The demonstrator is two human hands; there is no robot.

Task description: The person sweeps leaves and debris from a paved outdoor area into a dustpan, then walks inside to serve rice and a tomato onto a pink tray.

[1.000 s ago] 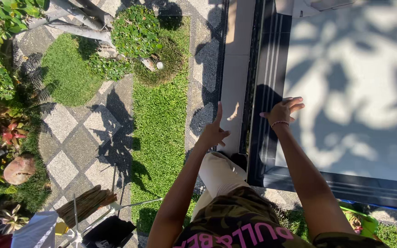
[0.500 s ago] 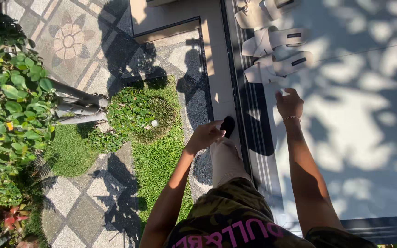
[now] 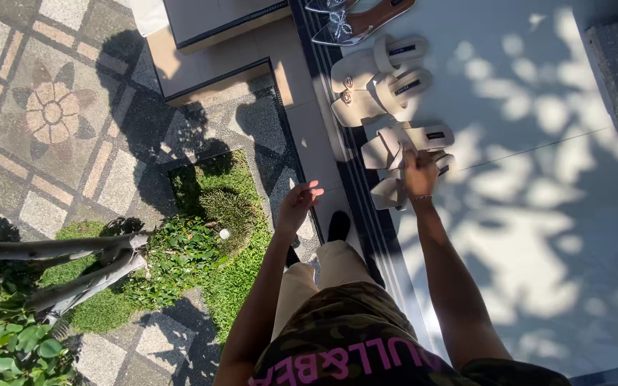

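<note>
Two pairs of beige slide sandals lie at the left edge of the pale tiled porch (image 3: 538,214). Your right hand (image 3: 419,174) is closed on the nearer beige sandal pair (image 3: 402,154). Your left hand (image 3: 297,206) hangs open, fingers spread, above the grass patch (image 3: 216,207), well left of the farther sandal pair (image 3: 377,78).

Looking straight down here: the right hand (image 3: 419,174) is stretched out over a pair of beige strappy sandals (image 3: 402,154) on the pale tiled porch floor (image 3: 538,200), fingers curled right at the straps, can't tell if it's actually gripping. The left hand (image 3: 297,207) hangs loose and spread, holding nothing, above the paved step by a patch of grass (image 3: 216,200). Another beige pair (image 3: 377,75) sits just beyond the first.
</note>
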